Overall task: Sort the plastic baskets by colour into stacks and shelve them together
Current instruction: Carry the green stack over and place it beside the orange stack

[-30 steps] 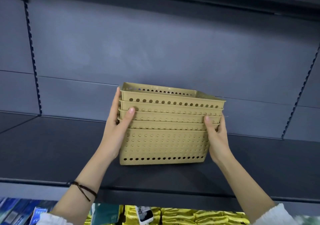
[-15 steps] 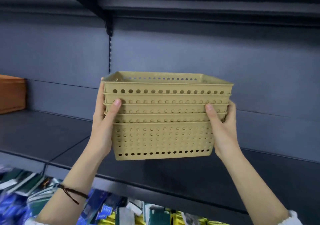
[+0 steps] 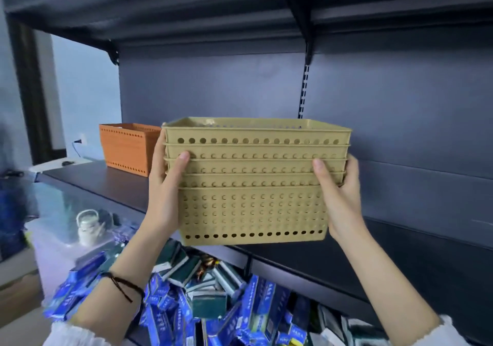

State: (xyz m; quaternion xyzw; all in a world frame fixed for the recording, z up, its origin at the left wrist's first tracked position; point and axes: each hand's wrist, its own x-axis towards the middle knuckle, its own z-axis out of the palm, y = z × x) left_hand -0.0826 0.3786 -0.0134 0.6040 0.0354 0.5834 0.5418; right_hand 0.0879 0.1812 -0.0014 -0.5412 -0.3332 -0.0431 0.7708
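Gripping either end of the stack of tan baskets, the left hand and right hand curl round its rims — thumbs on the near face, fingers behind. Five nested baskets of perforated plastic, rectangular, are held above the dark shelf. Far left on it stands an orange stack — contents unseen.

we have both arms raised and reaching forward. our left hand and right hand face each other, palms inward, thumbs pointing up toward the front, fingers wrapped out of sight. a dark cord circles our left wrist.
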